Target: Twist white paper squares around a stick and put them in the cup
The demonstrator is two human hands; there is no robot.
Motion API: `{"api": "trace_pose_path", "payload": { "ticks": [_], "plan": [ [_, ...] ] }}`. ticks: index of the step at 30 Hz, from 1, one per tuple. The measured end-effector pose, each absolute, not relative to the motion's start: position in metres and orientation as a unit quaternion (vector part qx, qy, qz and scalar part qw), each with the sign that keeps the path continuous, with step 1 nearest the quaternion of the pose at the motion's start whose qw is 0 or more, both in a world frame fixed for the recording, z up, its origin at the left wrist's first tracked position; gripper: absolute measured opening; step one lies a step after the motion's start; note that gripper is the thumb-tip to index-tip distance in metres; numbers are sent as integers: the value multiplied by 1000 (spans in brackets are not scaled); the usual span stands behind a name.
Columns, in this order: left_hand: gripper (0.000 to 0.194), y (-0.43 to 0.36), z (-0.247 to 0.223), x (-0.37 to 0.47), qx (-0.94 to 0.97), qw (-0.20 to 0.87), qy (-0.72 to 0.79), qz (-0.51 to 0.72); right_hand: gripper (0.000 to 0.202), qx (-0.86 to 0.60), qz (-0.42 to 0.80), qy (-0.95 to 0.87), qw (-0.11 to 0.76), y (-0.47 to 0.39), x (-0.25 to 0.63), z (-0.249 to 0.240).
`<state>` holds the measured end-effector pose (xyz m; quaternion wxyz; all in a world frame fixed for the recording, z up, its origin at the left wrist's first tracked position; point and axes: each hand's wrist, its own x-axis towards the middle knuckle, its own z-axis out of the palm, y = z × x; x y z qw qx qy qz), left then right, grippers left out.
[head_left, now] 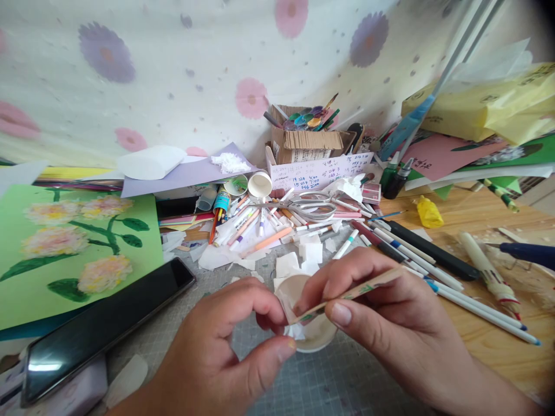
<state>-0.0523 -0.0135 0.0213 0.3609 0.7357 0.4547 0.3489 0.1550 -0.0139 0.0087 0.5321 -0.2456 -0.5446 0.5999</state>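
Note:
My right hand [381, 312] pinches a flat tan cardboard strip [368, 287] with green marks, held slanted between thumb and fingers. The strip's lower left end reaches the fingertips of my left hand [234, 341]. Thumb and forefinger of that hand are curled together at a small white paper scrap [295, 331]; the exact contact is partly hidden. Directly beneath both hands stands a round, pale paper cup [318, 338], its opening partly covered by my fingers. A grey cutting mat [255, 381] lies under it.
Scissors [310, 205] lie on heaped markers and paper scraps behind the cup. A black phone [108, 329] leans at left, beside a green flower picture [82, 248]. Pens [481, 309] lie at right near a yellow lump [429, 212]. A cardboard box [310, 141] holds brushes.

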Motion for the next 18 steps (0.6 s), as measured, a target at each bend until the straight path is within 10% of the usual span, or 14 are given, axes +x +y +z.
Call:
{"api": "trace_pose_path", "payload": {
  "ticks": [18],
  "plan": [
    [11,-15,22,-50,729,361,457,361,4,-242,610,-539,528,-12,157,7]
  ]
}}
